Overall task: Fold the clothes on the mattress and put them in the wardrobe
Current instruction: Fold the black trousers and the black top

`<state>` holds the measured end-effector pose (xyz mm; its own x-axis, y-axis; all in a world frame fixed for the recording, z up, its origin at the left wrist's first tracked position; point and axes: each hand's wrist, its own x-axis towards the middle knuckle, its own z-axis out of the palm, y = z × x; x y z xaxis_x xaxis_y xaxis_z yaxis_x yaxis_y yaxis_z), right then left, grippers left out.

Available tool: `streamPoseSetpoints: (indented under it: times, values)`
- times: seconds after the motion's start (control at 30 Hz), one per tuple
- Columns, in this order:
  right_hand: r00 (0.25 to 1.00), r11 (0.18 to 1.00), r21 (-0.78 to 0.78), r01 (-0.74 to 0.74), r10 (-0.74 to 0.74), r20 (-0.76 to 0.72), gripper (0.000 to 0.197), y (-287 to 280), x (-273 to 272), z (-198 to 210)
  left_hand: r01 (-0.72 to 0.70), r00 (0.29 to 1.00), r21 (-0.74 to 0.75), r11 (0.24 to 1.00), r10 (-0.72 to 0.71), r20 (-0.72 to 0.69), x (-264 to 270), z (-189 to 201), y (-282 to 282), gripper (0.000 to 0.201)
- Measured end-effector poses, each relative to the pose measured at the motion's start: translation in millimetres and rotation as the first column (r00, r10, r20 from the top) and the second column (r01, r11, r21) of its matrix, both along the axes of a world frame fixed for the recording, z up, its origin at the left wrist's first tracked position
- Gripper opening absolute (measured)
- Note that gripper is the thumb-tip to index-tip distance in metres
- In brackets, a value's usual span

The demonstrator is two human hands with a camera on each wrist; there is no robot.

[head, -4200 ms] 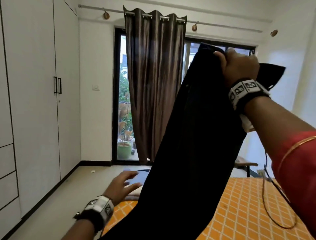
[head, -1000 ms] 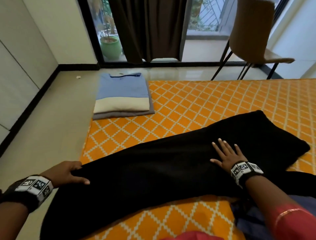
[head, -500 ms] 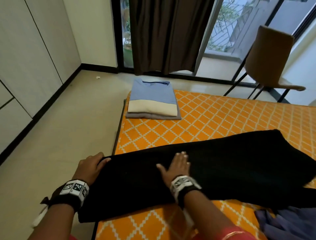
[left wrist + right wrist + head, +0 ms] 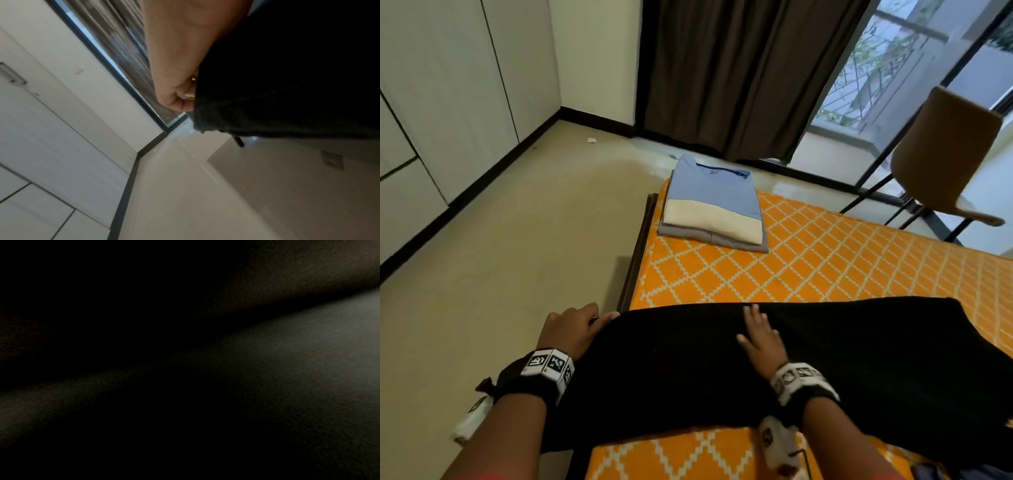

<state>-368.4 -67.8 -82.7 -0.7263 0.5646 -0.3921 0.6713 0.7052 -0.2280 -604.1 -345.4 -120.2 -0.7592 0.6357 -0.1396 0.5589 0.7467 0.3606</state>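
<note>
Black garment point(image 4: 825, 370) now laid flat across the orange mattress point(image 4: 842, 260), down from being held aloft seconds ago. Left hand point(image 4: 571, 330) gripping its end at the mattress edge; right hand point(image 4: 758, 339), slid leftward, pressing flat, fingers straight. Smoothing done, probably; folding next. Folded stack point(image 4: 714, 205) waiting near the corner.

Your right wrist view is nearly black; the black garment point(image 4: 688, 370) hides your left fingertips and runs past the frame's right edge.
</note>
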Motion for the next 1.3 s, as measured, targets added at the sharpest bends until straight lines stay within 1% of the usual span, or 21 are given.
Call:
streamPoseSetpoints:
  times: [0.07,0.13,0.27,0.3,0.37,0.43,0.47,0.5,0.53,0.57,0.63,0.7,0.77,0.83,0.87,0.9,0.93,1.0,1.1,1.2,1.3]
  values:
    - [0.982,0.985,0.051,0.166,-0.17,0.079,0.067,31.4,35.5,-1.5,-0.032,0.999,0.002,0.999,0.032,0.028,-3.6,5.5,-4.6,0.076]
    - [0.96,0.962,0.114,0.25,-0.261,0.103,0.067,38.2,53.3,0.4,-0.045,0.997,-0.078,0.996,0.049,0.057,-5.7,16.0,-14.0,0.068]
    - [0.893,0.887,0.204,0.414,-0.439,0.1,0.08,-8.1,21.7,-6.0,0.0,0.977,-0.25,0.968,0.054,0.208,-8.7,32.3,-38.7,0.061]
    - [0.889,0.887,0.208,0.412,-0.441,0.122,0.085,-28.5,8.0,-6.0,0.027,0.965,-0.303,0.953,0.054,0.257,-11.0,32.9,-45.4,0.057]
    - [0.951,0.949,0.169,0.266,-0.287,0.119,0.101,-75.1,-18.2,-8.6,0.043,0.944,-0.327,0.944,0.069,0.322,-18.0,26.6,-57.5,0.042]
    - [0.991,0.982,0.178,0.057,-0.077,0.108,0.12,-114.6,-36.5,-12.3,0.004,0.927,-0.217,0.976,0.078,0.367,-22.6,21.6,-67.9,0.032]
    - [0.998,0.975,0.223,0.013,-0.028,0.062,0.114,-131.4,-40.7,-18.5,-0.044,0.91,-0.094,0.995,0.079,0.408,-23.3,16.6,-72.1,0.028]
    - [0.999,0.981,0.19,-0.026,0.02,0.036,0.103,-148.3,-45.3,-22.6,-0.136,0.871,0.069,0.988,0.086,0.483,-22.3,12.2,-75.5,0.024]
    - [0.998,0.985,0.16,-0.064,0.061,0.025,0.095,-161.8,-48.0,-27.1,-0.292,0.791,0.212,0.933,0.111,0.601,-18.5,10.0,-78.8,0.02]
    - [0.996,0.985,0.147,-0.093,0.09,0.029,0.091,-170.0,-49.1,-27.3,-0.462,0.673,0.311,0.83,0.1,0.732,-14.2,8.1,-82.0,0.015]
    - [0.988,0.976,0.151,-0.154,0.148,0.046,0.094,-176.2,-50.1,-17.1,-0.696,0.436,0.329,0.638,0.011,0.9,-7.6,-0.5,-88.4,0.031]
    - [0.976,0.972,0.105,-0.212,0.205,0.068,0.1,-172.0,-47.5,-16.0,-0.719,0.333,0.287,0.632,-0.049,0.942,0.1,-7.0,-93.4,0.041]
    - [0.977,0.974,0.084,-0.212,0.211,0.022,0.1,-167.0,-43.9,-20.6,-0.626,0.297,0.251,0.738,-0.073,0.952,8.2,-8.5,-96.8,0.053]
    - [0.978,0.976,0.066,-0.209,0.209,0.003,0.1,-165.7,-44.3,-16.4,-0.476,0.359,0.226,0.85,-0.047,0.932,13.8,-7.3,-100.2,0.088]
    - [0.977,0.976,0.05,-0.211,0.211,-0.005,0.101,-167.1,-44.2,-14.0,-0.423,0.407,0.214,0.88,-0.026,0.913,15.6,-4.1,-101.6,0.097]
    - [0.975,0.975,0.04,-0.22,0.221,-0.013,0.1,-165.1,-44.0,-12.9,-0.406,0.451,0.219,0.887,-0.013,0.892,15.7,-2.0,-103.2,0.096]
    - [0.973,0.973,0.03,-0.228,0.229,-0.008,0.099,-159.4,-42.8,-11.5,-0.403,0.478,0.233,0.885,-0.013,0.878,15.5,-0.1,-104.2,0.09]
    - [0.983,0.982,0.032,-0.185,0.185,-0.009,0.091,-134.5,-36.1,-10.6,-0.441,0.484,0.251,0.862,-0.007,0.875,16.6,4.5,-105.8,0.07]
    - [0.997,0.994,0.075,0.073,-0.073,-0.004,0.069,-75.7,-4.2,-11.5,-0.517,0.478,0.249,0.819,0.035,0.878,23.1,9.2,-107.5,0.038]
    - [0.93,0.921,0.144,0.361,-0.367,0.022,0.066,-26.7,39.8,-10.4,-0.503,0.533,0.243,0.829,0.077,0.842,22.0,9.9,-105.8,0.032]
    - [0.827,0.813,0.163,0.558,-0.561,-0.031,0.069,-17.8,51.3,-12.4,-0.399,0.655,0.18,0.899,0.142,0.742,17.4,9.8,-99.5,0.04]
